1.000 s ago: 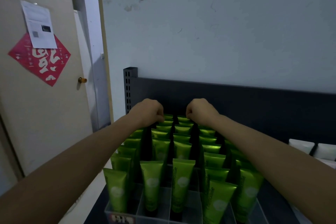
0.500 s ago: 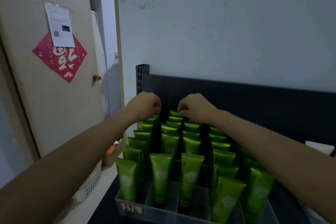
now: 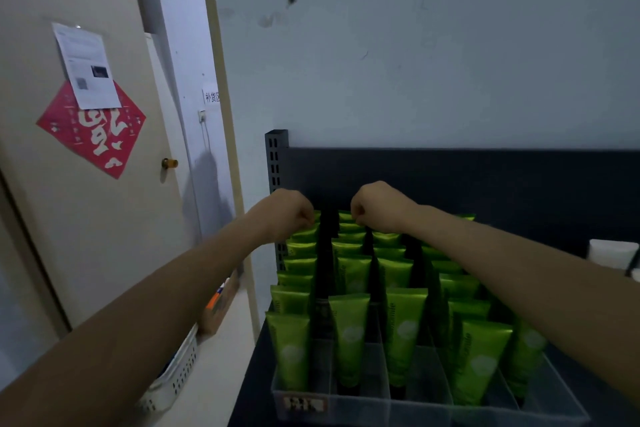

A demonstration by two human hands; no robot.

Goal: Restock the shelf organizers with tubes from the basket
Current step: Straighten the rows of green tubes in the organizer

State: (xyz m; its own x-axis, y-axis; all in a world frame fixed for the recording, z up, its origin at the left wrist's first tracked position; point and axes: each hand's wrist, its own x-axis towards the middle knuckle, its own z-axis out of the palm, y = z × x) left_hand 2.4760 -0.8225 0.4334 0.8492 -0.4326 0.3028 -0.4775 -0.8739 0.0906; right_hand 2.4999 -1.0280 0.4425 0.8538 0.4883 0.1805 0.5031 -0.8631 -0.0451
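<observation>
Several rows of upright green tubes (image 3: 349, 333) fill a clear divided organizer (image 3: 433, 407) on the dark shelf. My left hand (image 3: 287, 210) is at the back of the leftmost row. Its curled fingers pinch the top edge of the rearmost green tube (image 3: 306, 230). My right hand (image 3: 379, 206) is at the back of the middle rows and pinches the top of a rear green tube (image 3: 386, 237) there. Both forearms reach over the front rows. The white perforated basket (image 3: 178, 369) sits low on the left, below my left forearm; its contents are hidden.
The shelf's dark back panel (image 3: 502, 177) and slotted upright (image 3: 275, 156) stand just behind my hands. White tubes (image 3: 613, 253) stand at the right edge. A cardboard box (image 3: 221, 305) sits beside the basket. A door with a red poster (image 3: 91, 128) is on the left.
Both hands stay curled at the back of the tube rows. My view has turned left, so the door, box and basket show more.
</observation>
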